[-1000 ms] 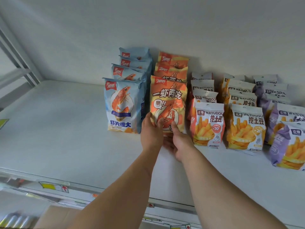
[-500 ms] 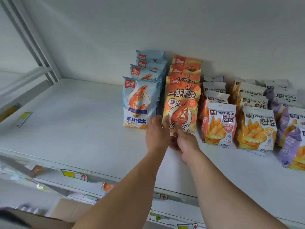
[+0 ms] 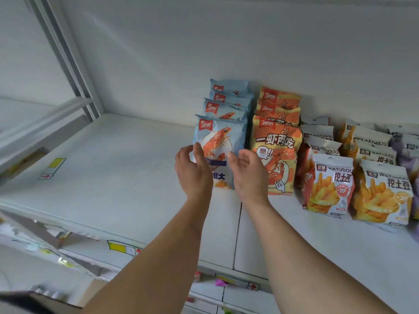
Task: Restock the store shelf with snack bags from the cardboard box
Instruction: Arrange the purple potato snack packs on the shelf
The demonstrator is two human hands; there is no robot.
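On the white shelf [image 3: 127, 177] stands a row of blue shrimp snack bags; the front blue bag [image 3: 218, 134] is upright. To its right runs a row of orange shrimp bags, with the front orange bag [image 3: 277, 146] upright. My left hand [image 3: 192, 171] and my right hand [image 3: 248, 173] hover in front of the blue bag, one at each side, fingers relaxed and spread, holding nothing. Whether they touch the bag I cannot tell. The cardboard box [image 3: 40, 302] shows blurred at the bottom left.
Rows of white and orange potato-stick bags [image 3: 328, 184] and purple ones [image 3: 408, 155] fill the shelf's right side. The shelf's left half is bare. A grey upright post [image 3: 65, 57] stands at the back left. Price tags [image 3: 122, 248] line the shelf's front edge.
Both hands have let go of the front orange bag and moved left, opening in front of the blue bag. My view has also swung left.
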